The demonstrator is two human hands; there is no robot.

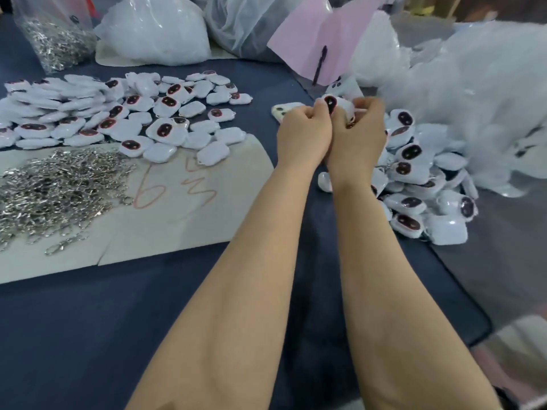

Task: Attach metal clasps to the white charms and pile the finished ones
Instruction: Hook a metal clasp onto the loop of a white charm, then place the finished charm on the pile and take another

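Silver metal clasps (59, 187) are heaped at left, flat white charms with dark oval faces (124, 113) spread beside. One charm (336, 105) is gripped in the curled left hand (305, 131) and pinched at its edge by the right hand (361, 128), so clasping's probably underway. Next it'd be dropped onto the finished pile (420, 187) at right.

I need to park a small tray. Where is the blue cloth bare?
Bare blue cloth lies near the front, below the beige sheet, left of the left forearm. Crowded: charms and clasps at left, the charm pile at right.
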